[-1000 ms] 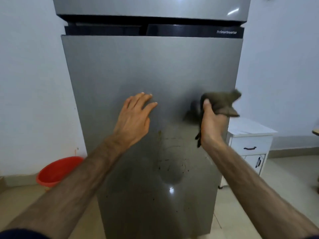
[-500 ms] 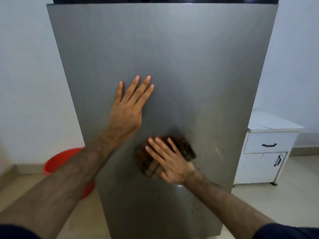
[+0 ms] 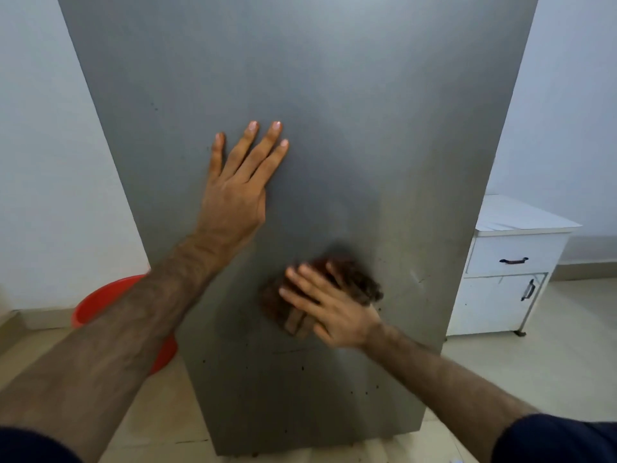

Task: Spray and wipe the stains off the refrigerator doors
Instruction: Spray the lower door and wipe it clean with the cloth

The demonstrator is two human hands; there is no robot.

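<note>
The grey refrigerator door (image 3: 334,95) is filling most of the head view, and both hands are being held against it. The left hand (image 3: 233,198) is being laid flat on the door at about ten o'clock from the picture's middle, its forearm being stretched up from the seven o'clock corner. Its fingers (image 3: 267,148) are being kept straight and slightly spread, pointing toward one o'clock, with nothing being gripped.

The brown cloth (image 3: 357,282) is being pressed to the door by the right hand (image 3: 334,312), at about five o'clock from the left hand and near it. The right forearm is being brought in from the four o'clock corner, a dark sleeve (image 3: 554,439) being seen at its end. The right hand's fingers (image 3: 300,279) are being held nearly straight and fanned apart over the cloth, pointing toward ten o'clock; the hand is blurred, so finer detail cannot be told. The cloth is showing beyond the fingers at twelve and two o'clock, and a folded edge is showing under the palm at seven o'clock.

Small dark specks (image 3: 302,367) are being seen on the door below the cloth, at six o'clock. A red basin (image 3: 100,305) is being partly hidden behind the left forearm, on the floor (image 3: 534,372). A white cabinet (image 3: 510,272) is standing at three o'clock, just beside the door's edge.
</note>
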